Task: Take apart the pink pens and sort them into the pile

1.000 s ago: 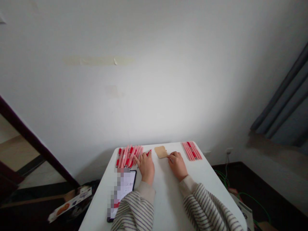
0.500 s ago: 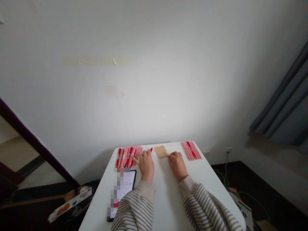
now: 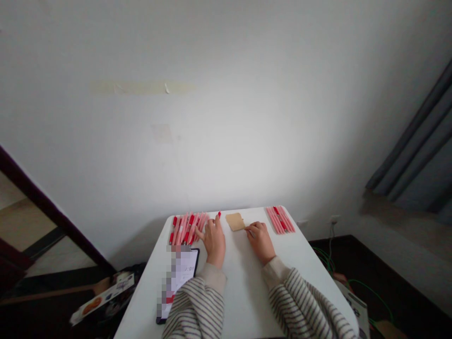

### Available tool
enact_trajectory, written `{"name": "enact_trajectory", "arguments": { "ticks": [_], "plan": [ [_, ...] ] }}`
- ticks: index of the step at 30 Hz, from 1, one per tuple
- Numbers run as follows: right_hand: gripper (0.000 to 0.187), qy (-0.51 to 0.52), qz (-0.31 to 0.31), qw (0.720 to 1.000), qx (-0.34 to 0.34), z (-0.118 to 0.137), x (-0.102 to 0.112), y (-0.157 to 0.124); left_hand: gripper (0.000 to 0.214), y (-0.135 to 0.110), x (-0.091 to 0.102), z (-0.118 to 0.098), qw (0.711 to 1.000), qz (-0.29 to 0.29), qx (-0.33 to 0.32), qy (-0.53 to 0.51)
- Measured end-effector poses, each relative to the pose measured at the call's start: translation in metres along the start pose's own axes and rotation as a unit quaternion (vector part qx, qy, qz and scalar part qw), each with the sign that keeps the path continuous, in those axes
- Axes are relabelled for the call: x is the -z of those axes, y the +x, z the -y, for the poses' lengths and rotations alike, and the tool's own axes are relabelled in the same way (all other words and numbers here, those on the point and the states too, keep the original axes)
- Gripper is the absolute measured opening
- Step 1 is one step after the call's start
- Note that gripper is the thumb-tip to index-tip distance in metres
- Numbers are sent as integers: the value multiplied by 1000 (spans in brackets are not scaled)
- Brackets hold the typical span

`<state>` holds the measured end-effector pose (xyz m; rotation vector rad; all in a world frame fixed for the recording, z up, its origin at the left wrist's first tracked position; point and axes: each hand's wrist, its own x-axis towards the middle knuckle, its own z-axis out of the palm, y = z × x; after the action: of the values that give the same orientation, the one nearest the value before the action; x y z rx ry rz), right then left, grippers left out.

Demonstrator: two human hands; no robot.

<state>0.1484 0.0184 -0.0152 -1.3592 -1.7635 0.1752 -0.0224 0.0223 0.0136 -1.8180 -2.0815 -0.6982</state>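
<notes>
My left hand [image 3: 214, 241] is over the table beside a spread of pink and red pens [image 3: 183, 228]. Its thumb sticks out to the left toward them. A red pen tip [image 3: 219, 214] pokes out past its fingertips; the rest of that pen is hidden by the hand. My right hand [image 3: 260, 241] has its thumb and fingers pinched at the near right corner of a tan paper square [image 3: 235, 221], which lies flat on the table.
A row of pink and red pens [image 3: 280, 220] lies at the table's [image 3: 243, 292] far right corner. A phone [image 3: 181, 278] rests by my left forearm. The wall [image 3: 226, 141] stands just behind the table. Green cables [image 3: 321, 259] run along the floor at right.
The red pen tip by my left fingertips has shifted up and slightly left and points more upright. My right hand and the tan paper square have barely moved.
</notes>
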Motion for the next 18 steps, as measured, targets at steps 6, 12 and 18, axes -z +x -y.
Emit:
{"name": "enact_trajectory", "arguments": {
  "ticks": [6, 12, 18],
  "plan": [
    [22, 17, -16, 1000, 2, -1, 1, 0, 45, -2, 3, -2, 998, -6, -38, -55],
    [27, 47, -46, 998, -10, -2, 3, 2, 36, -4, 10, -8, 988, 32, -55, -138],
    [32, 60, -51, 997, -6, -8, -1, 3, 31, -6, 8, -11, 978, 24, -107, -179]
  ]
}}
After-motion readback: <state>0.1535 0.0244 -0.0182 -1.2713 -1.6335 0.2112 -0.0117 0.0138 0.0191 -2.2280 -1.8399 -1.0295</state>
